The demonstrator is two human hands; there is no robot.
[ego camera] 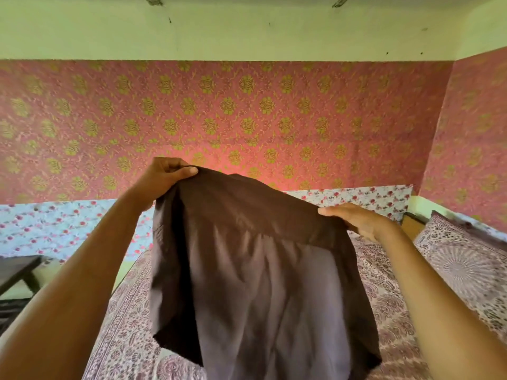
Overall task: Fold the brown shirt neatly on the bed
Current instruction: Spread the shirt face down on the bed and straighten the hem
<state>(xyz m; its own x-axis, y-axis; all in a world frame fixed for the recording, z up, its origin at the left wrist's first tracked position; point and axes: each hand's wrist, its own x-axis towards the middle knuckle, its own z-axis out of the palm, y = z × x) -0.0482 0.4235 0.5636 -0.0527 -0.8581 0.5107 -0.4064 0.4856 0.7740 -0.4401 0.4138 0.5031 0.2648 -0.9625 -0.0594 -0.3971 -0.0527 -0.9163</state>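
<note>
The brown shirt [255, 259] hangs in the air in front of me, spread between both hands above the bed [126, 338]. My left hand [164, 176] pinches its upper left corner, held higher. My right hand [359, 219] grips the upper right edge, lower down, thumb over the cloth. The shirt's lower part drops past the bottom of the view and hides the middle of the bed.
The bed has a purple and white patterned sheet, with a matching pillow [461, 259] at the right. A dark wooden bench [16, 272] stands at the left beside the bed. Pink floral wallpaper [247, 113] covers the wall behind.
</note>
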